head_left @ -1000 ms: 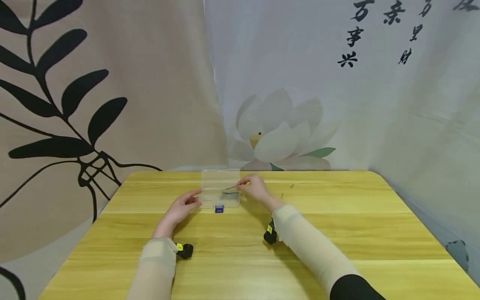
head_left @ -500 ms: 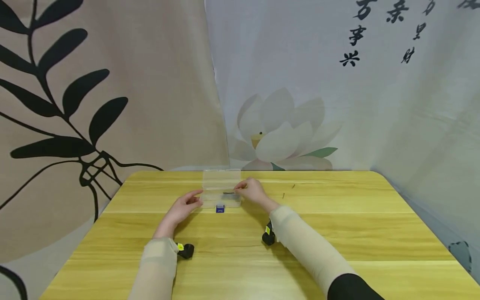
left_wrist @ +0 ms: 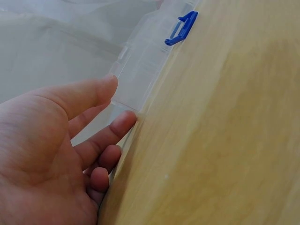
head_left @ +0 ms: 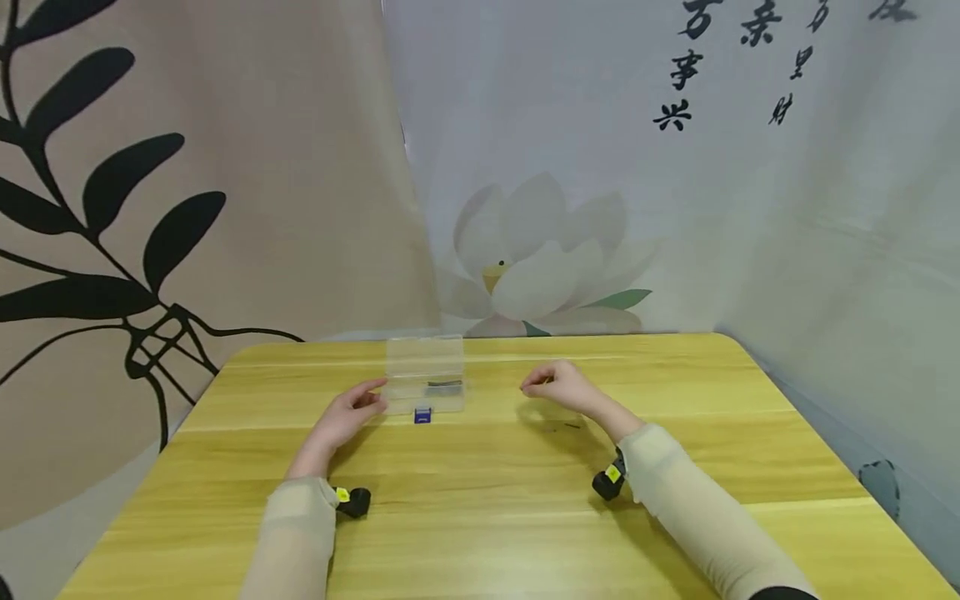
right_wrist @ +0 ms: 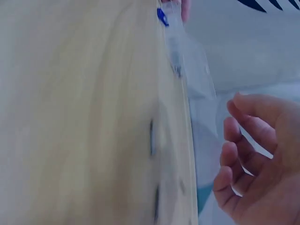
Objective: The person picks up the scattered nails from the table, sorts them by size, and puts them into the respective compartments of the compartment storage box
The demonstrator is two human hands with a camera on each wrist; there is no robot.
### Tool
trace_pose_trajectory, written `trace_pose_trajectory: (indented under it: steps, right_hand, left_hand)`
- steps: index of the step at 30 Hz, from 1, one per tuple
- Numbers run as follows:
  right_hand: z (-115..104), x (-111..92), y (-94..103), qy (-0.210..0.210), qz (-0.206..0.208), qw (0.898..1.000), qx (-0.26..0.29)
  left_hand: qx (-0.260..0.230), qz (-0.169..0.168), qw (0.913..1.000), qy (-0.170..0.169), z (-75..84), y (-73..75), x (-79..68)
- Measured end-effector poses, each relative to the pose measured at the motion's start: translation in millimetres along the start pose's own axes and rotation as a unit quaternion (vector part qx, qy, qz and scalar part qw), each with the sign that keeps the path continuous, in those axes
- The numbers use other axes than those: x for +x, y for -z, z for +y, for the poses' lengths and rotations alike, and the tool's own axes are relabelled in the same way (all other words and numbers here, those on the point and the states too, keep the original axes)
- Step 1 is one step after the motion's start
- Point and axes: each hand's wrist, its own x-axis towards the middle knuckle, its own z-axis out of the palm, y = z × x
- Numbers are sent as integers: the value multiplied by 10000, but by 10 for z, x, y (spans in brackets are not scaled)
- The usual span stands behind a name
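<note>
A clear plastic box with a blue latch on its front lies near the table's far edge, lid up. Inside are thin dark rods, too small to identify. My left hand rests at the box's left end, fingertips against or very near its edge. To the right of the box, my right hand hovers over the table with loosely bent fingers, thumb and index tips close together; the right wrist view shows nothing between them. Several thin dark pieces lie near it, including one rod and another.
The wooden table ends just behind the box, with a printed curtain rising beyond it. A black wrist camera sits under the right forearm, another black camera by the left.
My right hand has moved from the box's right side out to the right. The thin rod it pinched a second ago is no longer visible between its fingers. My left hand stays at the box.
</note>
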Motion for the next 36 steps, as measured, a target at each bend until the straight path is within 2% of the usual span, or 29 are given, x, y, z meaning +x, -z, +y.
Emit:
trace_pose_trajectory:
  steps: [6,12,19,36]
  right_hand:
    - [230,-301,162,-167,54,9998,74]
    - [434,-464,272,-610,63,9981,-67]
    - [518,-528,305,-507,-137,9981,-327]
    - [553,-554,249,-453,22,9956,-815]
  left_hand:
    - [-26,-33,10000,84,1,55,-38]
    - [4,-41,10000,58,-5,51,-46]
    - [-30,-80,10000,25,7,24,-36]
    - [18,-120,9999,19,20,17,-23]
